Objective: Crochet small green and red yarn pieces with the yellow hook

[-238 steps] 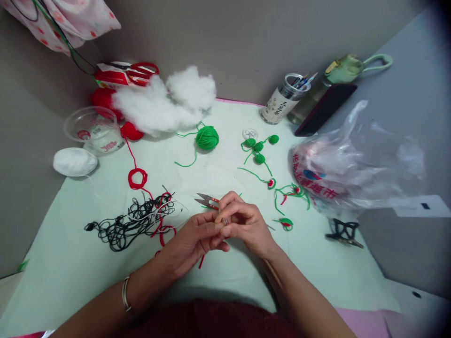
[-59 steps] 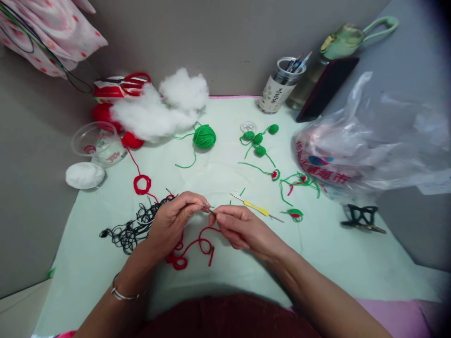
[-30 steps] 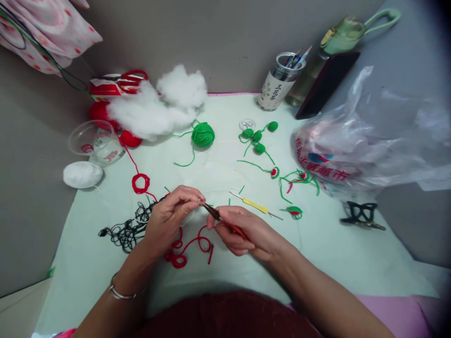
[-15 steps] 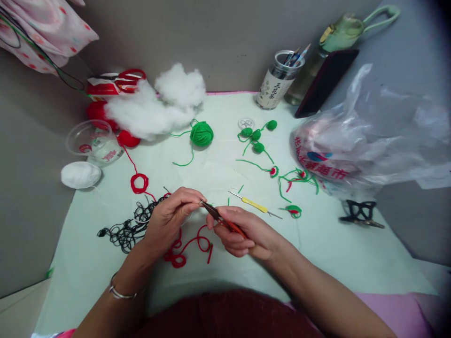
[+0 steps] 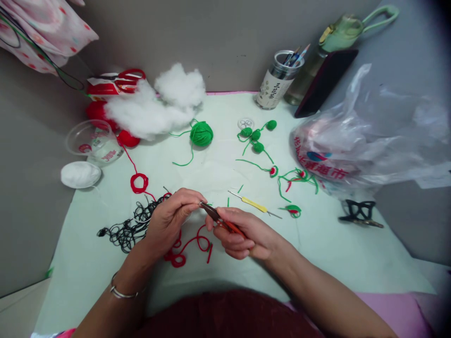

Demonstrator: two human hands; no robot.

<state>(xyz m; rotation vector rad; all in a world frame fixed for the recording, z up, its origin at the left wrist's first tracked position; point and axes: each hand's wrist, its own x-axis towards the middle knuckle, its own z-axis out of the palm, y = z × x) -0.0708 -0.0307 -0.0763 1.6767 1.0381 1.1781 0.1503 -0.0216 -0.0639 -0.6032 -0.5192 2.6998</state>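
My right hand (image 5: 243, 231) is wrapped round a pair of pliers (image 5: 212, 212) with orange handles and dark jaws. The jaw tips point left and meet the fingertips of my left hand (image 5: 172, 217), which is closed in a pinch. What those fingers hold is too small to make out. Beneath and beside my left hand lie tangled black yarn (image 5: 130, 230) and loose red yarn (image 5: 197, 241). Just beyond the pliers rests a yellow-handled crochet hook (image 5: 254, 204), with small green yarn snippets close by.
A green yarn ball (image 5: 201, 134), white stuffing (image 5: 151, 110) and small green crocheted balls (image 5: 258, 147) lie farther back. At right are a plastic bag (image 5: 327, 150) and a black claw clip (image 5: 359, 212). A pen jar (image 5: 276, 84) stands behind; a white yarn ball (image 5: 81, 174) sits left.
Both hands stay in almost the same place. The pliers have shifted very slightly at the left fingertips; the things on the table have not moved.
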